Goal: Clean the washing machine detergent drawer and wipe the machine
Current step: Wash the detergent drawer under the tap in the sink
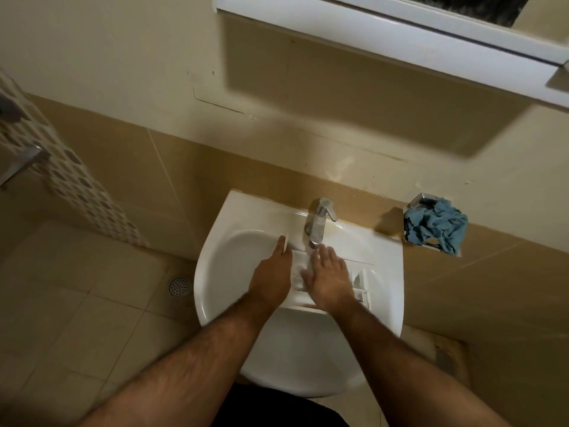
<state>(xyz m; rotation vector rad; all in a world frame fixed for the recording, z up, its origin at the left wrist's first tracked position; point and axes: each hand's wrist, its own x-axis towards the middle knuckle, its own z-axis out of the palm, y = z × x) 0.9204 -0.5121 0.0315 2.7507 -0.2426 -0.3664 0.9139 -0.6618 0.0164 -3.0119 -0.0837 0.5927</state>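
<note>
A white detergent drawer (360,286) lies across the white sink (234,217), under the chrome tap (320,223). Water runs from the tap onto the drawer. My left hand (272,274) holds the drawer's left end, with a thin pale stick, perhaps a brush handle (70,241), showing beside its fingers. My right hand (329,280) lies flat on the drawer's top with its fingers straight, fingertips close to the water stream. Much of the drawer is hidden under both hands.
A crumpled blue cloth (437,228) sits in a metal holder on the wall ledge right of the sink. A white cabinet (385,35) hangs above. A floor drain (179,285) lies left of the sink on beige tiles. A patterned tiled wall stands at left.
</note>
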